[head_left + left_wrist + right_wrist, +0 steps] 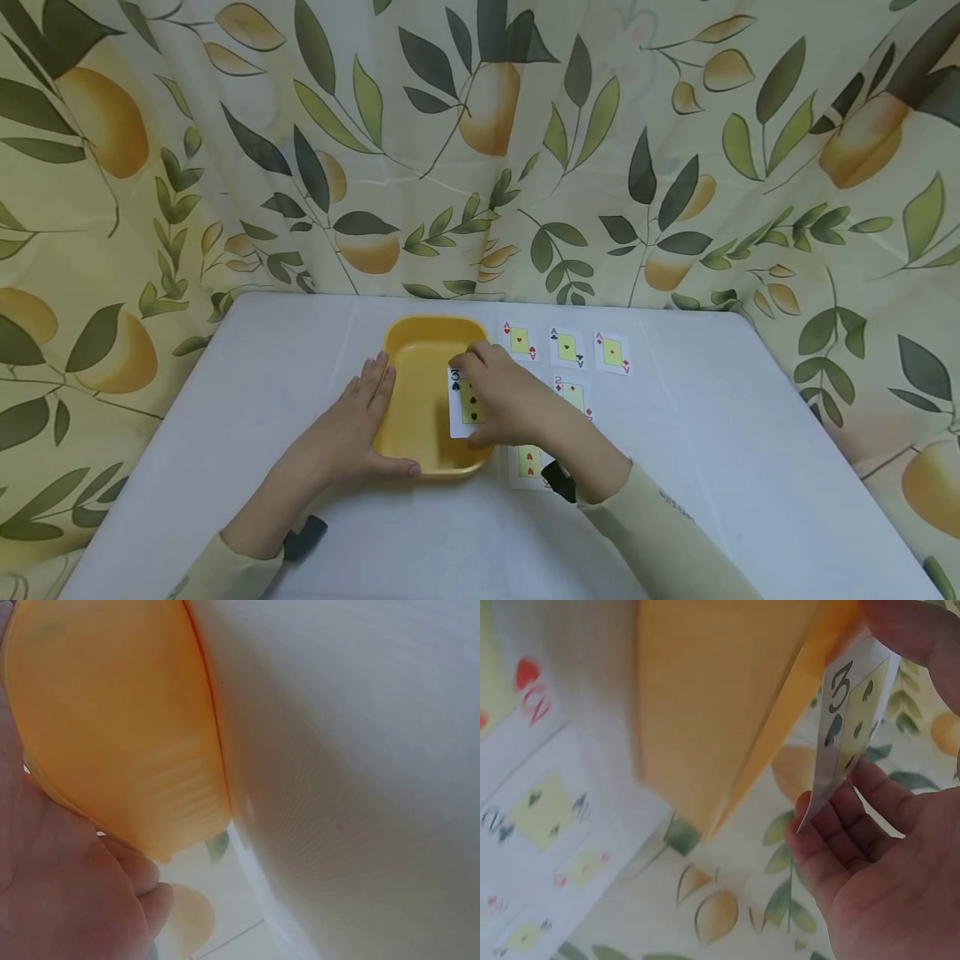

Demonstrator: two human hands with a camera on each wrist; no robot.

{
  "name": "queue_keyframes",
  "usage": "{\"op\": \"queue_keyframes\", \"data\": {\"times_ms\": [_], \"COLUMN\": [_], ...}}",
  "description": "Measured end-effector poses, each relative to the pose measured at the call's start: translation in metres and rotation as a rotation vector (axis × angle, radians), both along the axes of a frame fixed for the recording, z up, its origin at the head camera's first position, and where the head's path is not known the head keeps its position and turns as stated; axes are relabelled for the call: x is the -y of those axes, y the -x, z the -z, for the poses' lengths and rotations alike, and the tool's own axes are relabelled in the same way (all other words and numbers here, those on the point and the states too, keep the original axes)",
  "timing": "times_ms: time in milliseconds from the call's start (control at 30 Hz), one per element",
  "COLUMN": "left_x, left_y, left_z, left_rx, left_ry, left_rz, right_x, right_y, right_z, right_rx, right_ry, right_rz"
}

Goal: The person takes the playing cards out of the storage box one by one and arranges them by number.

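Observation:
A yellow plastic tray (412, 367) stands on the table. My left hand (337, 437) rests along its left side, fingers straight on the rim and thumb at the near left corner. In the left wrist view, that hand (67, 892) lies against the tray's outer wall (112, 712). Over the tray's right part, my right hand (513, 396) holds a three of spades card (459, 408) by its edges. The right wrist view shows this card (847, 724) tilted between the thumb and fingers, above the tray's rim (780, 712).
Right of the tray lie an ace of hearts (519, 340), a black ace (567, 348) and an ace of diamonds (612, 352). Nearer are a two of diamonds (573, 392) and a hearts card (528, 462), both partly covered by my right arm. A patterned curtain (450, 208) hangs behind the table.

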State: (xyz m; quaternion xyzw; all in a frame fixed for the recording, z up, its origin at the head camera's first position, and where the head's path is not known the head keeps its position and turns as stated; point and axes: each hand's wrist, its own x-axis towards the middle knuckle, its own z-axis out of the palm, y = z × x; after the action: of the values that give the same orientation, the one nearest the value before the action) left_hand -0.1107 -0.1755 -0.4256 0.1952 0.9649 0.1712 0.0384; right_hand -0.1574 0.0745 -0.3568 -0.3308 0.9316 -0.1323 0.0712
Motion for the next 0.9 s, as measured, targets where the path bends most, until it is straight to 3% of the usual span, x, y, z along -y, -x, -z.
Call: {"op": "queue_keyframes", "data": {"times_ms": [900], "left_x": [0.000], "left_y": [0.000], "left_z": [0.000], "left_rx": [0.001], "left_ry": [0.007], "left_rz": [0.001], "right_x": [-0.079], "right_y": [-0.012], "right_z": [0.006], "right_rx": [0.045], "right_ry": [-0.049], "right_rz": [0.216]}}
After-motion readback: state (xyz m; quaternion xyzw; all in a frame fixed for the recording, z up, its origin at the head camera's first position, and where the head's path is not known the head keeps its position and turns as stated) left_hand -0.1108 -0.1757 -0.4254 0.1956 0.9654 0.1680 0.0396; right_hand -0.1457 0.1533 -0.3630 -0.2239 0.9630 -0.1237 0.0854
